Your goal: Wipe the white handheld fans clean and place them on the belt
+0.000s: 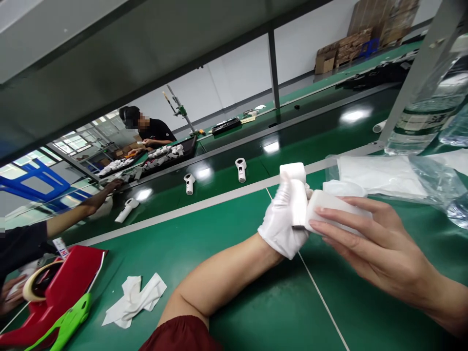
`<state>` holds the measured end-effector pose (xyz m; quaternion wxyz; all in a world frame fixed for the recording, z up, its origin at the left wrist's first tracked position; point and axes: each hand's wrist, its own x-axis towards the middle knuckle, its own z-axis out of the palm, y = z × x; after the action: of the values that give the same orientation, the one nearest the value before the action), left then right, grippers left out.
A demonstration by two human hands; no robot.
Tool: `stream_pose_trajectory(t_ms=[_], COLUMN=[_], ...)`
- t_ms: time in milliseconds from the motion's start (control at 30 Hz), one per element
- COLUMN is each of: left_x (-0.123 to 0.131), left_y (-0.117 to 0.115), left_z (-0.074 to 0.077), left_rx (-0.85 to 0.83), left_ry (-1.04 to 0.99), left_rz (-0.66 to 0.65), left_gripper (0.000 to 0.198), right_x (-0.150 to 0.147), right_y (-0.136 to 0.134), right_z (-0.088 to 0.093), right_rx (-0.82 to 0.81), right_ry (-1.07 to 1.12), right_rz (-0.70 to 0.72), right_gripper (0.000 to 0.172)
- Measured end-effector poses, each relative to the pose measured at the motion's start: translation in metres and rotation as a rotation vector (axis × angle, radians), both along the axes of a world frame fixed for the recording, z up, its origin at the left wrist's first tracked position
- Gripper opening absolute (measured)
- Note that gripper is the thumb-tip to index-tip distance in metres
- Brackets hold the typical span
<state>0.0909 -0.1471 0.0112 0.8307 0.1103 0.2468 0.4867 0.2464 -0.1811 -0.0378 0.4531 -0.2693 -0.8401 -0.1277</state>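
Observation:
My left hand point(281, 222), in a white glove, is closed around a white handheld device point(299, 202) with a wide head and a short handle. The device is tilted, its head pointing away from me. Bare fingers of my right hand point(380, 239) grip a white sponge block point(332, 212), whose near end is against or very close to the side of the device's handle. Similar white devices with a round opening in the head lie on the dark green belt beyond, one point(240, 170) nearest and another point(188, 184) to its left.
Crumpled white wipes point(133, 298) lie on the green table. At left stand a red tape dispenser point(69, 278) and green-handled pliers point(71, 319). A plastic bag of white sheets point(380, 175) and water bottles point(424, 112) are at right. A co-worker's arm point(75, 214) reaches over the belt.

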Motion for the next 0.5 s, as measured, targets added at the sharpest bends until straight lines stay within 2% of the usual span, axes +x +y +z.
stream_pose_trajectory(t_ms=[167,333,400,500], left_x=[0.0020,-0.0025,-0.0036,-0.0032], left_y=[-0.0030,-0.0009,-0.0025,-0.0038], left_z=[0.0009,0.0017,0.0025,0.0019], left_rx=[0.021,-0.080,-0.062,-0.022], left_ry=[0.132,0.059,0.021,-0.011], left_rz=[-0.102,-0.044,-0.121,-0.246], left_gripper=[0.043,0.054,0.057,0.051], right_x=[-0.0043,-0.0013,-0.0016,-0.0036], right_y=[0.0002,0.0002,-0.0007,-0.0021], right_z=[-0.0011,-0.0024,-0.0019,-0.0012], right_rx=[0.051,0.045,0.059,0.070], right_ry=[-0.022,-0.062,-0.056,-0.060], right_rz=[-0.007,-0.037,-0.035,-0.037], right_gripper=[0.067,0.071,0.072,0.068])
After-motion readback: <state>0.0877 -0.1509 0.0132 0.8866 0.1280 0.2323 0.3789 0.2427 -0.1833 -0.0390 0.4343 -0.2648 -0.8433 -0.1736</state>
